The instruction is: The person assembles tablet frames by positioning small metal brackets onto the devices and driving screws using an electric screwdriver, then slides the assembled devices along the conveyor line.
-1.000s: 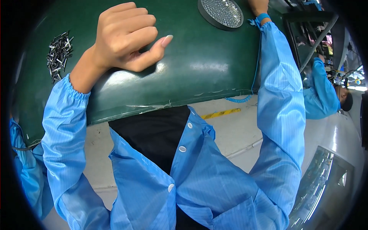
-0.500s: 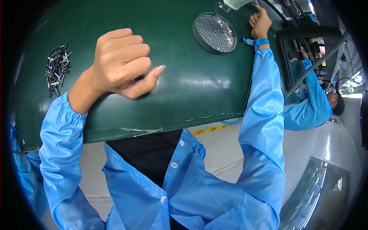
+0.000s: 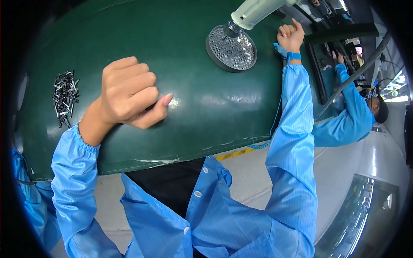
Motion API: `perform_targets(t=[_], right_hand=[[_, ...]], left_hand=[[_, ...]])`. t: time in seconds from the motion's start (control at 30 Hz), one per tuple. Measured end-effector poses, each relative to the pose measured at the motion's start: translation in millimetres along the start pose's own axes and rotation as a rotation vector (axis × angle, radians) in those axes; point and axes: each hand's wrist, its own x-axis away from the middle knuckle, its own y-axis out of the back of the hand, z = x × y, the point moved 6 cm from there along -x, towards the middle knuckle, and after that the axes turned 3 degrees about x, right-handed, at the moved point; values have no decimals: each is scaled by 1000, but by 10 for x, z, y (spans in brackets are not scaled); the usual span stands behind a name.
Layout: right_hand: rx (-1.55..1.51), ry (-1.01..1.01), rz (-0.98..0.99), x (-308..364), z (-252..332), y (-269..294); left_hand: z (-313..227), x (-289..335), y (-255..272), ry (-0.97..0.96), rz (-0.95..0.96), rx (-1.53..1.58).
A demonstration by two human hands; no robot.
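My left hand (image 3: 130, 93) hangs above the table, fingers curled into a fist and thumb sticking out to the side; its palm is hidden. To its left lies a pile of small black and silvery pin-like parts (image 3: 66, 98). At the far right, my right hand (image 3: 291, 37) has curled fingers with one digit raised. I cannot see whether it holds anything. Near it, a pale green tool (image 3: 258, 13) with a metal-collared tip slants over a round grey dish (image 3: 210, 52). Many holes and small silvery pieces show in the dish.
Under everything is a green-topped table (image 3: 202, 116) with a worn front edge. A blue wrist strap (image 3: 294, 56) circles my right wrist. On the right stand a dark frame (image 3: 317, 73) and a grey pole (image 3: 350, 77). Beyond them sits a blue-sleeved person (image 3: 346, 127).
The whole view has shifted, so table things appear lower. More of the pale green tool shows, its tip now farther over the dish. My right hand's fingers have changed pose; the left stays curled.
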Motion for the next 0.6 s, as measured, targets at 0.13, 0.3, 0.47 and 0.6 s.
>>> perform_targets(t=[0.13, 0.3, 0.47, 0.6], right_hand=[[-113, -50, -2, -21, 43, 87], [-195, -66, 30, 42, 20, 79], [-467, -34, 18, 226, 16, -9], [-497, 11, 122, 336, 48, -193]], left_hand=[[-2, -7, 22, 7, -6, 3], [-31, -12, 28, 11, 7, 6], [-66, -13, 38, 1, -6, 1], [-55, -24, 43, 14, -24, -4]])
